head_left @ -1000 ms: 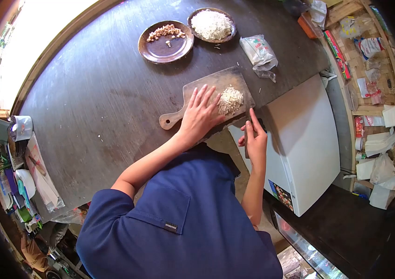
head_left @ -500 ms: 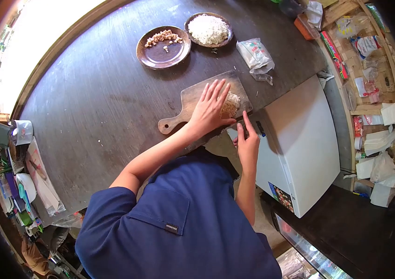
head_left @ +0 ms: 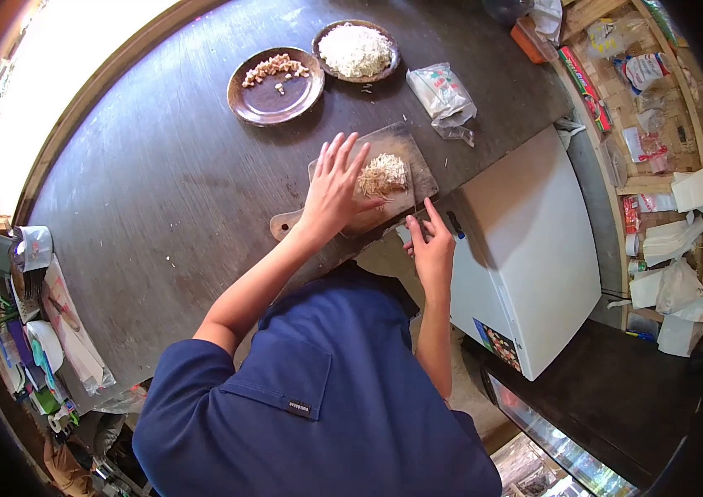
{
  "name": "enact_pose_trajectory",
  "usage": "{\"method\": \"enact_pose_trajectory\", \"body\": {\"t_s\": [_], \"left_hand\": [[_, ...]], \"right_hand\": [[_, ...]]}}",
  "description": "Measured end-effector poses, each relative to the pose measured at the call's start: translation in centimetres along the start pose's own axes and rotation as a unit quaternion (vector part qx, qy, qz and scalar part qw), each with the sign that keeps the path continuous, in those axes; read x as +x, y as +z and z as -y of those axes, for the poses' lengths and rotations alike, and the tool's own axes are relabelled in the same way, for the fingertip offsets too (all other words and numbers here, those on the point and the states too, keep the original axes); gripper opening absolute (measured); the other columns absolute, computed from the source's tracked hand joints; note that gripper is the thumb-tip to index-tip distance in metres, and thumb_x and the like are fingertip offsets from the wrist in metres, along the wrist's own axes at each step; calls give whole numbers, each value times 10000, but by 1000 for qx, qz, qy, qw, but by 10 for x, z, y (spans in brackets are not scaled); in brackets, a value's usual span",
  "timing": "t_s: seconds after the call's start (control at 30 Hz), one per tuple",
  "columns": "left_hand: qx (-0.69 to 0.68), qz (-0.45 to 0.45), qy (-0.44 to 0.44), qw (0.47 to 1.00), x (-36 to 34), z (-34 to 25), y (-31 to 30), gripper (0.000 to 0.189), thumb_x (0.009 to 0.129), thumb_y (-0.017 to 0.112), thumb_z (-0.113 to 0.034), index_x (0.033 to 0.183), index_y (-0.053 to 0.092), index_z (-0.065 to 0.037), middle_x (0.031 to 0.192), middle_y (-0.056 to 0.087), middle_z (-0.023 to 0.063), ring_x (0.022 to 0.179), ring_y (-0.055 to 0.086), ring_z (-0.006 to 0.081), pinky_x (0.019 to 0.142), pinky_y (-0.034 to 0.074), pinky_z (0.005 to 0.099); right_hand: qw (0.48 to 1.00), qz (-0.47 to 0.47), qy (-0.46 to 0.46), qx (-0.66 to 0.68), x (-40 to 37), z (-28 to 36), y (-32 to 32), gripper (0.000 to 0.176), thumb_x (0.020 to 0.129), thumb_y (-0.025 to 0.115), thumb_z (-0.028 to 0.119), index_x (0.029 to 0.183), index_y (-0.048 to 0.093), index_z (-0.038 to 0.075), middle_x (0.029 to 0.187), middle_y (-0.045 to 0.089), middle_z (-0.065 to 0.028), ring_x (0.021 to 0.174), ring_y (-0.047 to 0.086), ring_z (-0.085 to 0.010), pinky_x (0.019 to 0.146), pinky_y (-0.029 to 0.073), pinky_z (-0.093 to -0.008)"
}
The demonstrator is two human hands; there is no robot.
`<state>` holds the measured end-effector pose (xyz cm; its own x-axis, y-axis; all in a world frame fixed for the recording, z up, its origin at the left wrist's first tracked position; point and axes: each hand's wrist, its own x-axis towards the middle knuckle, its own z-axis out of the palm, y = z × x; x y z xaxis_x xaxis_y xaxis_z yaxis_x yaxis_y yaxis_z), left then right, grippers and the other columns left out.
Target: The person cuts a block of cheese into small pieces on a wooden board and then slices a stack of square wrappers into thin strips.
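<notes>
Dark desk [head_left: 161,174] | left hand [head_left: 331,195]: fingers spread wide, shifted left vs earlier, shredded pile [head_left: 384,173] more exposed | right hand [head_left: 433,248]: grip can't tell | shredded pile: pale-tan, loose, on cutting board [head_left: 424,176]

The left grip [head_left: 331,195] covers the handle side of the chopping board [head_left: 423,176] and the near fringe of the shredded pile [head_left: 388,172]; whether its palm touches down cannot be told. Beside the desk's [head_left: 144,182] near edge, the right grip [head_left: 432,247] hides some of its own fingers, and anything between them is too unclear to name. Print on the plastic packet [head_left: 441,93] is too small to read. The upper picture edge cuts off the desk's far side and a dark round object [head_left: 507,9].
</notes>
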<state>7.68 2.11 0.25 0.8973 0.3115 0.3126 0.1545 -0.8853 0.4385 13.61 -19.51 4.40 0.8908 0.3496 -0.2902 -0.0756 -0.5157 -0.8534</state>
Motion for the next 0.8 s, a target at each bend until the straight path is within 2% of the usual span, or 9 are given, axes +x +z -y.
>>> {"method": "enact_pose_trajectory", "body": {"t_s": [0.2, 0.3, 0.37, 0.4, 0.43, 0.47, 0.53, 0.6, 0.8], "left_hand": [[10, -19, -20, 1000, 16, 13, 6, 1114, 742, 877, -607, 1593, 447, -31, 1671, 355, 224, 1578, 281, 424, 1305, 244, 558], [-19, -27, -12, 999, 23, 16, 3, 1014, 766, 879, -572, 1556, 511, -53, 1650, 400, 212, 1563, 310, 428, 1292, 275, 556], [-46, -23, -12, 999, 21, 23, 1, 925, 790, 880, -536, 1524, 564, -71, 1631, 437, 203, 1551, 334, 431, 1282, 303, 552], [-76, -39, -10, 996, 18, 30, 3, 808, 811, 881, -482, 1467, 623, -87, 1598, 484, 187, 1533, 365, 430, 1265, 336, 546], [-106, -55, -8, 993, 17, 33, -1, 691, 833, 882, -427, 1410, 683, -103, 1566, 530, 172, 1516, 396, 430, 1247, 369, 540], [-102, -75, -16, 992, 13, 33, -4, 492, 865, 872, -315, 1292, 752, -103, 1512, 586, 151, 1491, 440, 416, 1226, 406, 522], [-102, -65, -17, 993, 1, 33, -14, 458, 870, 867, -290, 1271, 756, -98, 1501, 593, 146, 1488, 446, 411, 1226, 405, 520], [-100, -60, -15, 993, -7, 29, -22, 380, 887, 845, -221, 1234, 760, -91, 1480, 605, 136, 1485, 456, 398, 1230, 404, 513], [-99, -72, -37, 992, -28, 27, -18, 391, 889, 833, -189, 1261, 749, -100, 1485, 600, 124, 1491, 451, 396, 1236, 396, 511]], "right_hand": [[1000, 18, 0, 7, -4, 1, 8, 739, 1023, 761, 214, 1653, 399, 74, 992, 767, -118, 627, 639, -95, 538, 499, -258], [1000, -5, -15, 2, -4, 0, 0, 691, 1006, 781, 201, 1591, 451, 41, 1010, 765, -125, 646, 654, -101, 562, 506, -254], [1000, 21, 5, 15, -11, -1, -18, 544, 982, 809, 239, 1415, 570, 13, 1108, 775, -192, 685, 704, -141, 612, 545, -276], [999, 41, 13, 30, -15, -1, -27, 424, 949, 846, 201, 1245, 620, -3, 1056, 781, -156, 698, 702, -126, 619, 538, -263], [999, 40, 14, 30, -15, -5, -35, 424, 949, 846, 201, 1245, 620, -3, 1056, 781, -156, 698, 702, -126, 619, 538, -263], [993, 105, 26, 40, -15, -9, -44, 401, 937, 858, 189, 1209, 638, -6, 1017, 780, -133, 701, 698, -117, 616, 533, -258], [980, 183, 52, 65, -19, -11, -48, 328, 901, 887, 154, 1097, 680, -8, 925, 771, -80, 699, 685, -96, 608, 519, -245], [980, 190, 52, 37, -15, -9, -49, 313, 901, 885, 147, 1086, 685, -6, 917, 769, -75, 690, 681, -92, 602, 511, -242], [985, 169, 23, -7, 24, 1, -55, 260, 900, 880, 129, 1045, 708, -2, 884, 760, -58, 671, 681, -85, 571, 480, -234]]}}
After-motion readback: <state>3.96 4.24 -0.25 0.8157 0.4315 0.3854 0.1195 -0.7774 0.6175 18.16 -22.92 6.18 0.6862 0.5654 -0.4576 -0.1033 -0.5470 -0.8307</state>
